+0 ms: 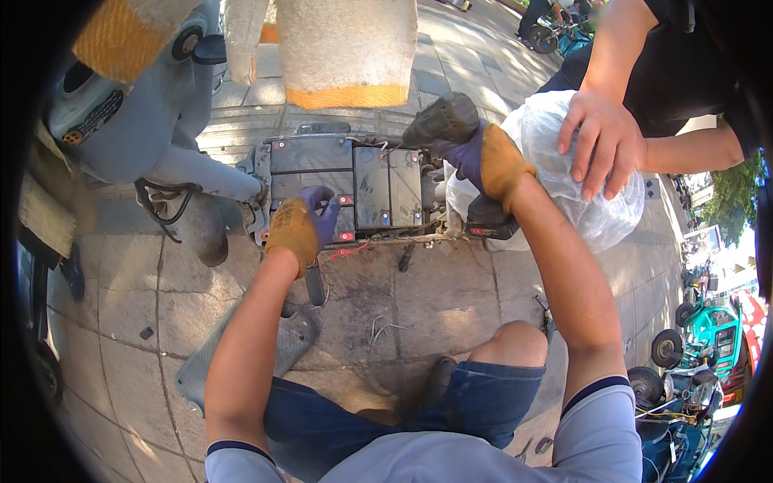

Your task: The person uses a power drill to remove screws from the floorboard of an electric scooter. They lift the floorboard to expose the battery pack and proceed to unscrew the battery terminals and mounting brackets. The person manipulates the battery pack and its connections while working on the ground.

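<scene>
An electric scooter's open battery bay lies in front of me, with several dark grey batteries side by side in its frame. My right hand, in a yellow and purple work glove, grips a cordless drill over the right end of the batteries. The drill's battery base shows below that hand. My left hand, gloved alike, is over the left batteries near red terminals. Its fingers curl together; whatever they hold, if anything, is too small to make out. A red wire lies by the frame's near edge.
Another person's hand rests on a white plastic-wrapped bundle at right. The scooter's grey front body stands at left. A grey panel and loose wire bits lie on the paving. Pale padded covers hang at the top.
</scene>
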### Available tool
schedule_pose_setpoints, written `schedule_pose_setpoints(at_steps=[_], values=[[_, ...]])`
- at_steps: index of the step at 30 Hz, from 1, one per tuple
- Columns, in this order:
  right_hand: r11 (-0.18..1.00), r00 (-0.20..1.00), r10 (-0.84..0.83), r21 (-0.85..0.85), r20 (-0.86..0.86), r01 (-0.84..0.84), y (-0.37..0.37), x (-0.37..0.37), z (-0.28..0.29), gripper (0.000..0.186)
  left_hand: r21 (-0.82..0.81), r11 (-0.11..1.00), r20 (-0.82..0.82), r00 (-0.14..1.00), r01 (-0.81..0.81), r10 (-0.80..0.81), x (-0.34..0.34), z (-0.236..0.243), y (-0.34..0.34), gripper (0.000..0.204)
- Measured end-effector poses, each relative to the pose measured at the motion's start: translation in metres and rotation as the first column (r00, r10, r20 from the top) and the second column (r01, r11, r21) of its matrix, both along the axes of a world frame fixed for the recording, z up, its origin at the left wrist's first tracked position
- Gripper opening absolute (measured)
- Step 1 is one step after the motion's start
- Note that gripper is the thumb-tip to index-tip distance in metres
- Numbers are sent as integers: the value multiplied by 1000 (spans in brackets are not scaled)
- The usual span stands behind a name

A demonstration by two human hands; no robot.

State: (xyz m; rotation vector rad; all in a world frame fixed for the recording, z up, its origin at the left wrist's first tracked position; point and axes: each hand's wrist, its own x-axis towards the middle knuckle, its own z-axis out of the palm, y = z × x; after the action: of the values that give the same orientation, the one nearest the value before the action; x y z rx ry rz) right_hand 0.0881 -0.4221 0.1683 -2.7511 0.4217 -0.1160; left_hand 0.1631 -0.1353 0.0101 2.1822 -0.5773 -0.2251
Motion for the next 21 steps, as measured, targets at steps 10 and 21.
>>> schedule_pose_setpoints(at_steps=[10,21], values=[[985,998,37,-170,-42,-43,0,1,1,51,-397,793,105,881,462,-461,76,145,-130,68],[975,996,67,-208,-54,-77,22,-1,23,46,-336,877,338,913,342,-227,62,116,-125,67]])
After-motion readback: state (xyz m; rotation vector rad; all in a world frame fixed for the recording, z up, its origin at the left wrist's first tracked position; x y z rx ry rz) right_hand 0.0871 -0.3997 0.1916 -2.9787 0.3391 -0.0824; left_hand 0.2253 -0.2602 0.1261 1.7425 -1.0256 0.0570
